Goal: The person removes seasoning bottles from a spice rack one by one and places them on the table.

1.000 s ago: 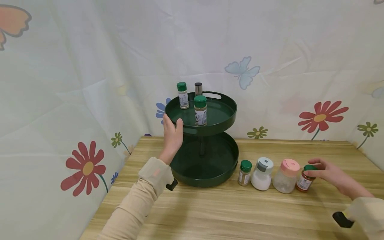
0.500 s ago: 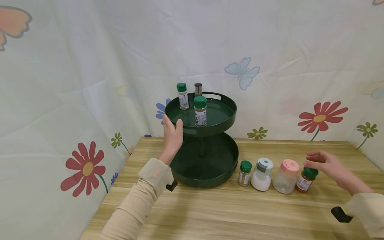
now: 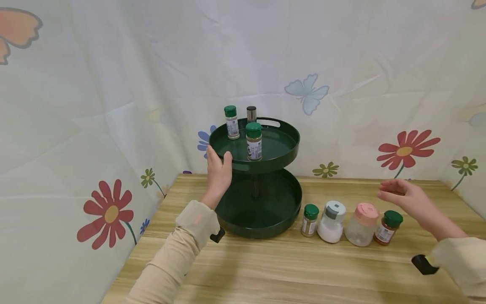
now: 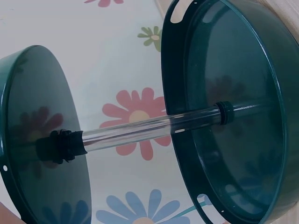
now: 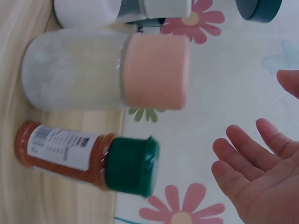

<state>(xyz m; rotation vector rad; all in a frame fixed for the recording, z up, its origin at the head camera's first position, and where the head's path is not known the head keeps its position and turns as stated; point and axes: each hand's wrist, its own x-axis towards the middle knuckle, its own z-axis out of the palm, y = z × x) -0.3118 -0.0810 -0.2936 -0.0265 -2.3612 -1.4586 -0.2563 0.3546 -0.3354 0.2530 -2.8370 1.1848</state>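
Resting your left hand (image 3: 219,174), fingers straight, at the tiered rack (image 3: 265,165) should steady it; your right hand (image 3: 413,202), fingers parted, should clear the red jar (image 3: 384,233) below them.

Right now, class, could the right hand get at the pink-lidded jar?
Probably yes: the right hand holds nothing, and the way down to the pink-lidded jar looks free. The green-capped red spice jar and grey-and-white-lidded jar stand close beside it.
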